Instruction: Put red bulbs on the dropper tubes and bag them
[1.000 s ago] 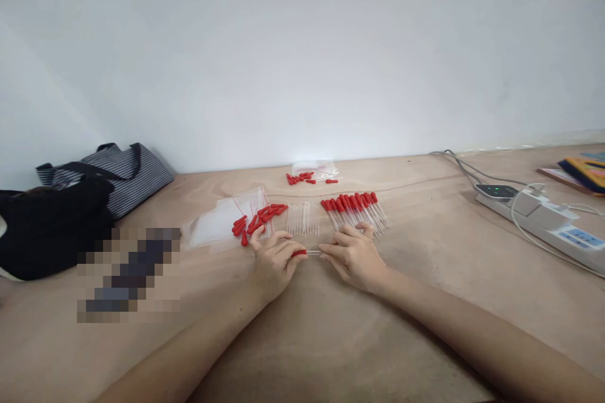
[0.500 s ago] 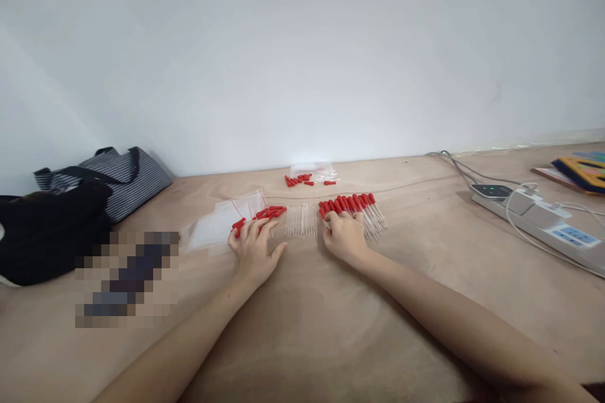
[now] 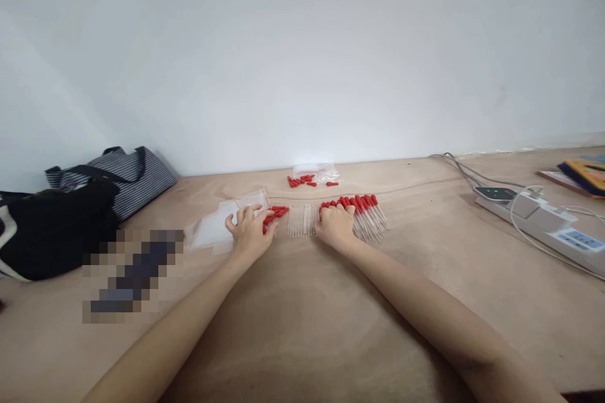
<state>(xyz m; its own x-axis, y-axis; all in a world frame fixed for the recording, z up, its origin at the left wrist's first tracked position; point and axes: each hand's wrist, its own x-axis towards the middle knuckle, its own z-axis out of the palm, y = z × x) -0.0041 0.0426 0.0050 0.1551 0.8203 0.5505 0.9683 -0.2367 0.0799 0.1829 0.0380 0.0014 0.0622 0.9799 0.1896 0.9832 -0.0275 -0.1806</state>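
Note:
My left hand (image 3: 250, 234) rests over the left end of a small pile of red rubber bulbs (image 3: 278, 210), its fingers spread and bent. Between my hands lies a row of clear, thin dropper tubes (image 3: 300, 220). My right hand (image 3: 336, 225) is curled at the right end of that row, against assembled red-topped droppers (image 3: 371, 214) fanned out side by side. Its fingertips are hidden, so I cannot make out what they hold. White-clear plastic zip bags (image 3: 212, 223) lie flat beside and under my left hand.
Farther back, more red bulbs (image 3: 300, 181) lie by another clear bag (image 3: 314, 171) near the wall. A black bag (image 3: 61, 227) and a striped bag (image 3: 146, 170) stand left, near a blurred-out object (image 3: 142, 271). A power strip (image 3: 543, 217) with cables sits right.
My right hand has shifted left, closer to the clear tubes. My left hand has moved slightly; the red bulbs that showed at its left side no longer show there.

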